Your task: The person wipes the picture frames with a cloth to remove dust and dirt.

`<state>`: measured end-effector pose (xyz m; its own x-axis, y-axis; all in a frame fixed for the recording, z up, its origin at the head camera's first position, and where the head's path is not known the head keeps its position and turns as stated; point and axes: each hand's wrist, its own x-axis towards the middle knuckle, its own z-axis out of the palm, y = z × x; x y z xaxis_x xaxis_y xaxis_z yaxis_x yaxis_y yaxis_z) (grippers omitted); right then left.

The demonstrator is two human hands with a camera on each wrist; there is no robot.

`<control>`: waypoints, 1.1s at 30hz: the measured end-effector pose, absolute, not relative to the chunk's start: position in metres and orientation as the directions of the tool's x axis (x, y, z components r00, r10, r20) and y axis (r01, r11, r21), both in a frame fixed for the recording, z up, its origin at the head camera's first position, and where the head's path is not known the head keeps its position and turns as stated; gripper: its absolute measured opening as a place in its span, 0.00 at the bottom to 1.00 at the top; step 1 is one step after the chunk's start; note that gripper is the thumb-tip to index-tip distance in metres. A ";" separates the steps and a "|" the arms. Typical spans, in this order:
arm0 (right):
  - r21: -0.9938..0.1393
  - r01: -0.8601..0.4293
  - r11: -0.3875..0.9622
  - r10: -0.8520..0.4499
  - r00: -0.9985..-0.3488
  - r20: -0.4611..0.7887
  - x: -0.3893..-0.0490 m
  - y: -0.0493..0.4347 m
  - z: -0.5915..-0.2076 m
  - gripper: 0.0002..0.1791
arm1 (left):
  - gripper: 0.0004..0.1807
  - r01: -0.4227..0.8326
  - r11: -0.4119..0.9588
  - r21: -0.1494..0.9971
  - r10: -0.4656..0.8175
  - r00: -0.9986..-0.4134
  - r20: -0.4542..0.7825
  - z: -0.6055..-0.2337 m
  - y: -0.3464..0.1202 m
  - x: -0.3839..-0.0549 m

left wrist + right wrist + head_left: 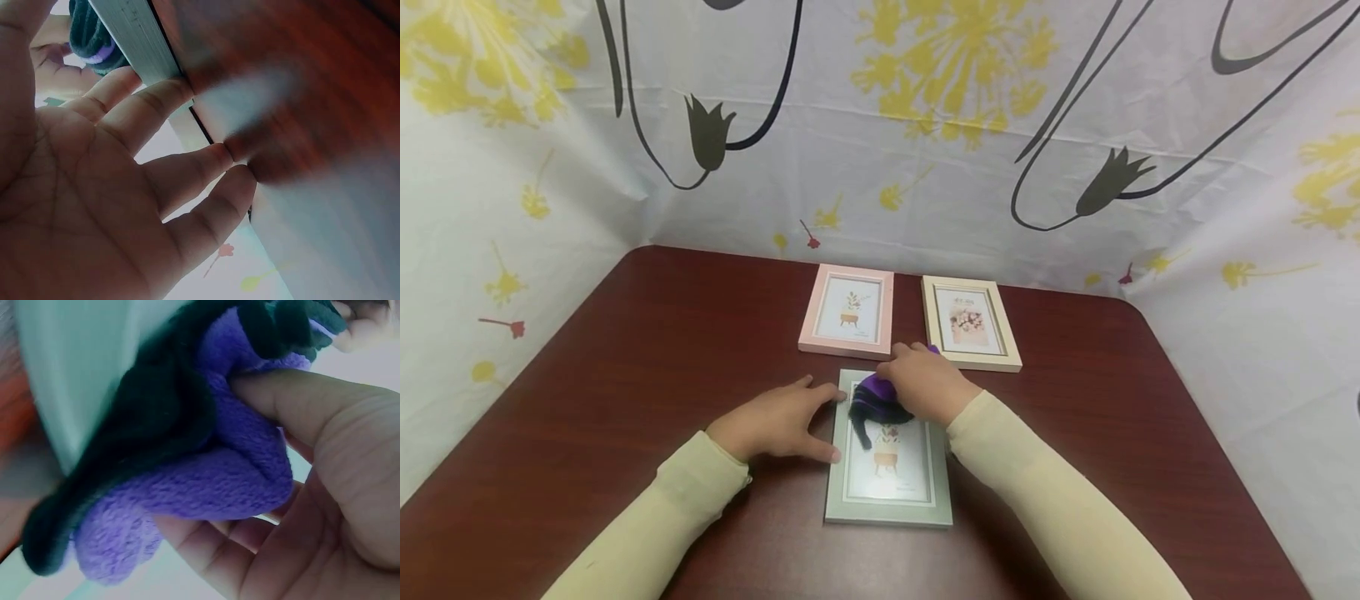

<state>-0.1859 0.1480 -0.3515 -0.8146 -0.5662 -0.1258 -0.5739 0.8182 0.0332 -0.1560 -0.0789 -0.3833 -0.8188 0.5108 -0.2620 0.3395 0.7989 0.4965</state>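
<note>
A pale grey-green picture frame [889, 512] lies flat on the dark red-brown table, its print of a potted plant facing up. My right hand [928, 385] holds a bunched purple and dark green cloth [880, 397] over the upper part of this frame. In the right wrist view, thumb and fingers pinch the fuzzy purple side of the cloth [206, 481]. At the frame's left side is my left hand [771, 422], thumb and fingers spread with their tips at its edge. The left wrist view shows the fingers [147, 109] extended against the frame's side.
Behind the grey-green frame lie a pink picture frame [808, 343] and, to its right, a cream picture frame [1011, 360]. White cloth with yellow and grey flower prints [820, 125] hangs around the back and sides of the table [700, 333].
</note>
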 end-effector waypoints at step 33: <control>0.005 -0.506 0.863 -0.504 -0.860 -0.076 -0.195 0.138 -0.358 0.12 | 0.41 0.356 0.786 0.505 0.527 -0.812 -0.249 -0.384 -0.079 -0.157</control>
<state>-0.1949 0.1384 -0.3575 -0.8602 -0.5042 -0.0760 -0.5060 0.8625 0.0054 -0.1568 -0.0788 -0.3844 -0.8124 0.5275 -0.2487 0.3558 0.7863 0.5052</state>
